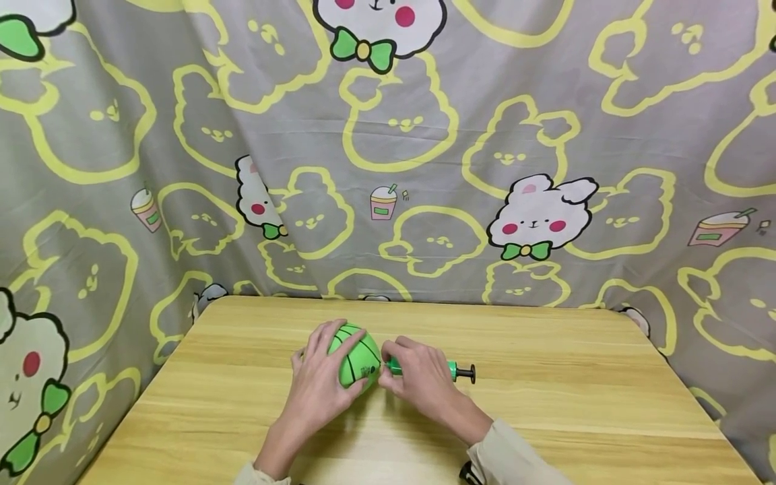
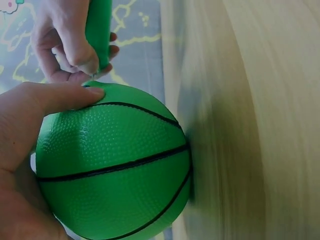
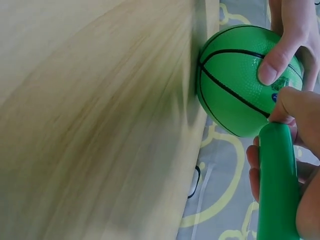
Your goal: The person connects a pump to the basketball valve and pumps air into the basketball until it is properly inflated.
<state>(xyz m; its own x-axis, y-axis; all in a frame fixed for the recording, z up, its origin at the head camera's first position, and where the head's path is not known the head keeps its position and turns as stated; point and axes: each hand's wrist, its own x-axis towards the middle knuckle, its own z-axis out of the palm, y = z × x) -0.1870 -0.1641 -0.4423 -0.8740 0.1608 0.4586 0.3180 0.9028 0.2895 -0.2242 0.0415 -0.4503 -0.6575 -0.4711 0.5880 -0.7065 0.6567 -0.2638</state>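
A small green toy basketball (image 1: 358,353) with black seam lines sits on the table. My left hand (image 1: 315,387) grips it from the left, fingers spread over the top and thumb near the lower right. At the ball's right side, my right hand (image 1: 421,377) holds a green hand pump (image 3: 277,185) lying roughly level, its black handle (image 1: 469,373) sticking out to the right. The pump's tip end meets the ball where my right fingers pinch. In the left wrist view a thin bit of needle shows there; whether it is inside the ball is hidden by the fingers.
The wooden table (image 1: 576,391) spreads out around both hands. Behind it and at the sides hangs a grey curtain (image 1: 424,155) printed with yellow outlines and white rabbit heads. A dark band (image 1: 469,473) shows at my right sleeve.
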